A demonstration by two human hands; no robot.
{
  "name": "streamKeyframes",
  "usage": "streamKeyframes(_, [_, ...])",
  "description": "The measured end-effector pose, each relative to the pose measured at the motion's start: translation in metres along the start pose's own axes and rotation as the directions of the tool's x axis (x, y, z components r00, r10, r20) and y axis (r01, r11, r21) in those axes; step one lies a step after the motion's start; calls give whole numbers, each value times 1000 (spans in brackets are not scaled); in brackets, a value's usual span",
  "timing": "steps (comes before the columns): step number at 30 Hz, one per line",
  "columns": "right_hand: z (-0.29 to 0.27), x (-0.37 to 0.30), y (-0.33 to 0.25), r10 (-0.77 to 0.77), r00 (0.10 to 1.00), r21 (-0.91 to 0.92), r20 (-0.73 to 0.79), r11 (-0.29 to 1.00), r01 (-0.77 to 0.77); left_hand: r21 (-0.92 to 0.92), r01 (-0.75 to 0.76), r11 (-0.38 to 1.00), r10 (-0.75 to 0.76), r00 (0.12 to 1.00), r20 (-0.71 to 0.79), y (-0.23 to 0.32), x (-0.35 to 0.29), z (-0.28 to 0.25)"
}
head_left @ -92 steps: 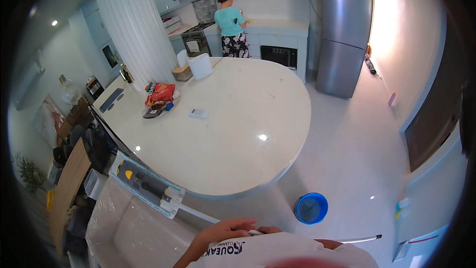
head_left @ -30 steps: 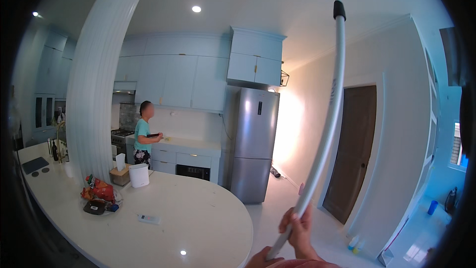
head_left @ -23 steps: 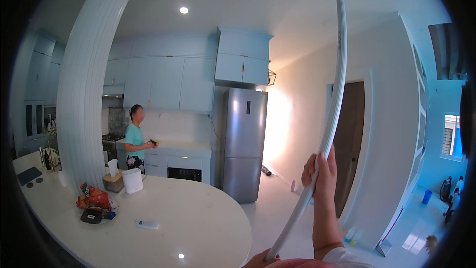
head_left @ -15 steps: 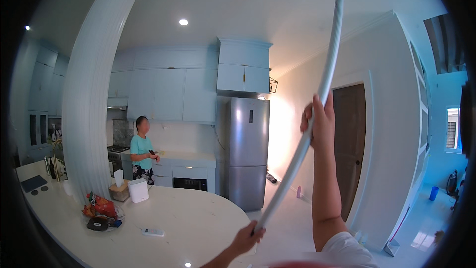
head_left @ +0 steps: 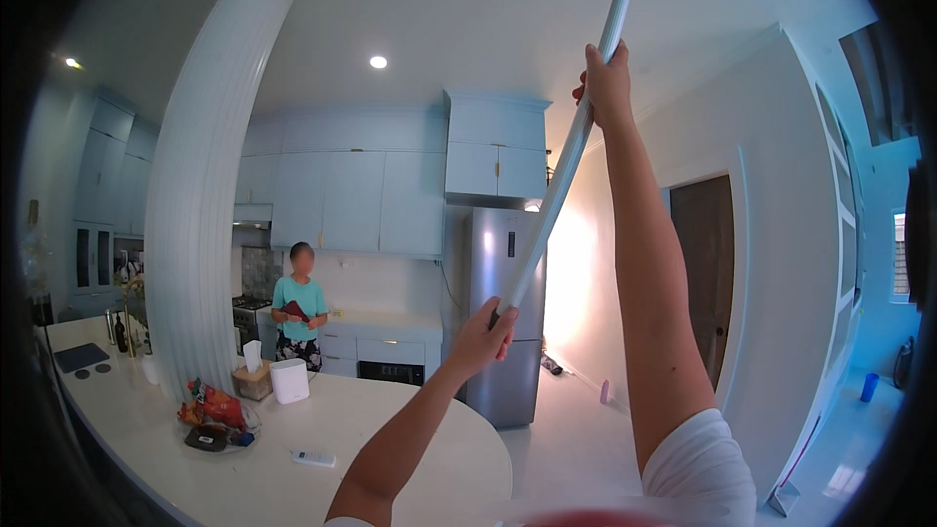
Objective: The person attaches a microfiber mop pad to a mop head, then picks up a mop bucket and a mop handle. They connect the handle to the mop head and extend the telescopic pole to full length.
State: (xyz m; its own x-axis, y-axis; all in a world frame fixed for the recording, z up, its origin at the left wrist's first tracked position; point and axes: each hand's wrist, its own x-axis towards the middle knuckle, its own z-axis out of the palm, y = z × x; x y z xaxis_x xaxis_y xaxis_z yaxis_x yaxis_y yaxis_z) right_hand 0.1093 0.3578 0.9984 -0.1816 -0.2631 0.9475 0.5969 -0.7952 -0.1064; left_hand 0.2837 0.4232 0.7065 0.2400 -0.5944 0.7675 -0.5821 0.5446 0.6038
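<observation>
A long pale pole (head_left: 554, 200) slants upward to the right and runs out of the top of the head view, so its upper end is hidden. My left hand (head_left: 482, 340) is closed around its dark lower end, in front of the fridge. Higher up, my right hand (head_left: 605, 86) grips the same pole with the arm stretched toward the ceiling. Both forearms are raised, and a white sleeve (head_left: 698, 468) shows at the right arm.
A pale counter (head_left: 410, 439) with a rounded end holds a tissue box (head_left: 254, 381), a white container (head_left: 290, 382), snack packets (head_left: 217, 408) and a remote (head_left: 313, 459). A fluted column (head_left: 210, 185) rises at left. Beyond stand a person (head_left: 299, 307) and a steel fridge (head_left: 503, 312).
Both my hands have risen with the pole, and its upper end has passed out of view. The person at the back has turned and now holds a dark red object.
</observation>
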Motion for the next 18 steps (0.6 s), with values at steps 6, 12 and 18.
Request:
streamKeyframes(6, [-8, 15, -2, -8, 997, -197, 71, 980, 21, -188, 90, 978, -76, 994, 81, 12, -3, 43])
streamKeyframes(12, [-24, -24, 15, 70, 944, 413, 322, 887, -207, -283, 108, 953, -62, 984, 166, 54, -8, 66])
streamKeyframes(18, [-16, -55, 21, 155, 921, 405, 357, 863, -303, -408, 149, 901, -78, 980, 185, 67, -2, 54])
